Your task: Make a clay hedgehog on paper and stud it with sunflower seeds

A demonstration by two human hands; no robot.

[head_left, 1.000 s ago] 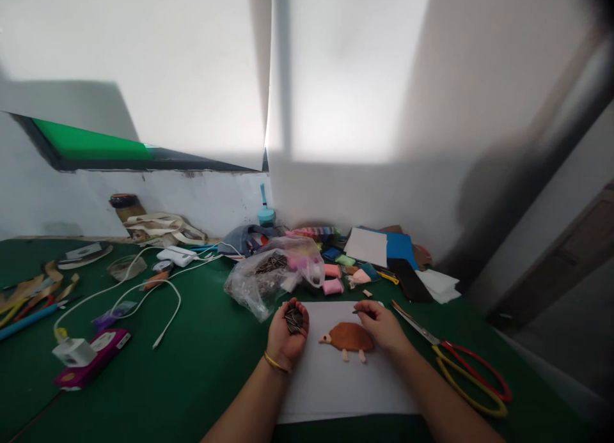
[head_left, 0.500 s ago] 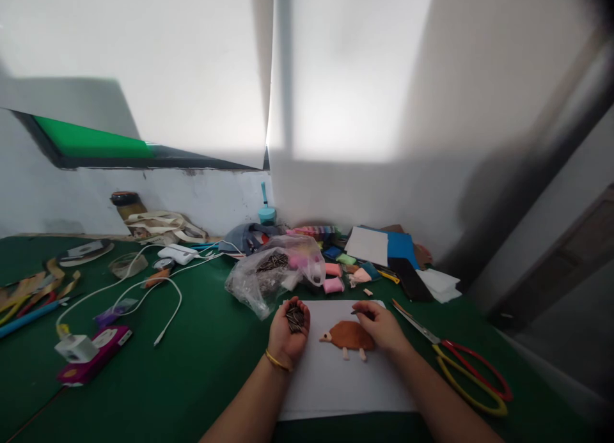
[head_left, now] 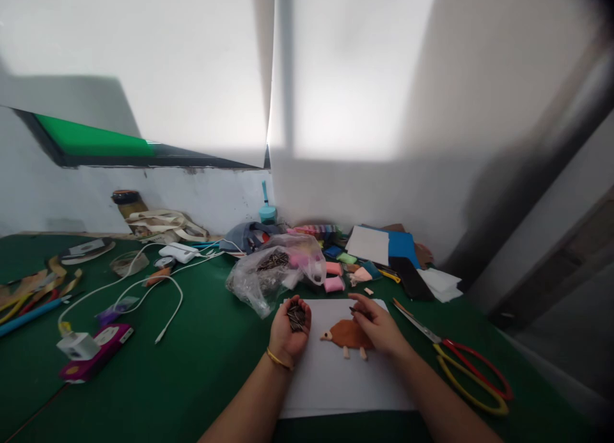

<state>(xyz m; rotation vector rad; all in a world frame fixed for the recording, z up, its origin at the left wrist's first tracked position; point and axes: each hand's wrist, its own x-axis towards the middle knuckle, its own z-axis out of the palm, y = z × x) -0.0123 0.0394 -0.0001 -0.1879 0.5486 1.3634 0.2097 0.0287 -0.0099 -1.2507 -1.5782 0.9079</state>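
My left hand (head_left: 289,331), palm up and cupped, holds a small heap of dark, slender seed-like pieces (head_left: 296,316). Beside it, a flat brown clay hedgehog (head_left: 346,334) with a pale face, dark eye and pale legs lies on white paper (head_left: 330,385). Over the hedgehog's right end is my right hand (head_left: 377,325), which hides part of its back. One dark piece (head_left: 354,310) sticks out between the fingers and thumb of that hand.
Behind the paper lies a clear plastic bag (head_left: 254,280) with more dark pieces, near pink clay blocks (head_left: 334,284). Red-and-yellow-handled scissors (head_left: 448,350) rest at the right. A white cable (head_left: 180,296), a purple power strip (head_left: 98,353) and pliers (head_left: 22,305) occupy the left.
My right hand's fingers have shifted on the dark piece, with the index finger lifting, and the hand covers more of the hedgehog's right end. My left hand stays nearly still.
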